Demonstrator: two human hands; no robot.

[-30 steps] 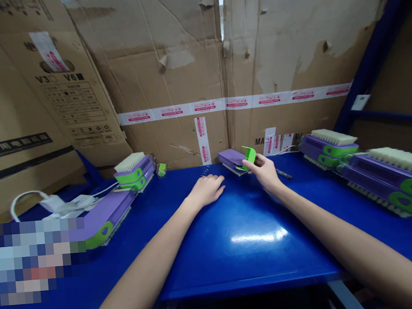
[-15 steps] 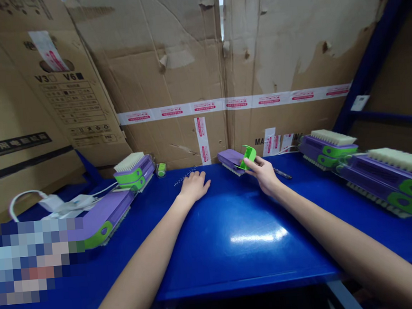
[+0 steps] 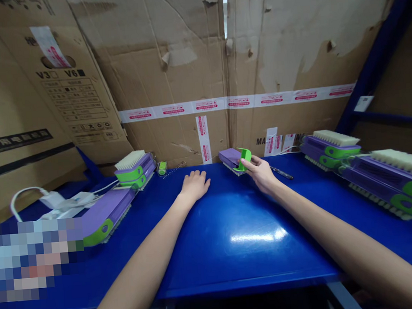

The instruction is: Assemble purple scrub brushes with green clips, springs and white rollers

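My right hand (image 3: 263,174) pinches a bright green plastic end piece (image 3: 246,159) between thumb and fingers. It is held at the near end of a purple brush body (image 3: 229,156); whether the two are joined I cannot tell. My left hand (image 3: 194,186) lies palm down on the blue table (image 3: 206,249), its fingers stretched out with nothing visible in them. Just beyond its fingers, to the left, is a thin metal coil spring (image 3: 174,170). A small green object with a clear casing (image 3: 162,168) rests by the spring's far left side.
Stacked purple-green brushes (image 3: 131,170) and a single brush (image 3: 105,214) are on the left, beside a white power strip (image 3: 72,203) with cables. More brushes (image 3: 389,178) stand at right. A dark pen-like tool (image 3: 281,173) lies beside my right hand. Cardboard (image 3: 171,81) walls the back.
My left hand has moved left across the table, and the spring near its fingers has shifted left, now apart from them. My right hand keeps the green end piece, turned slightly.
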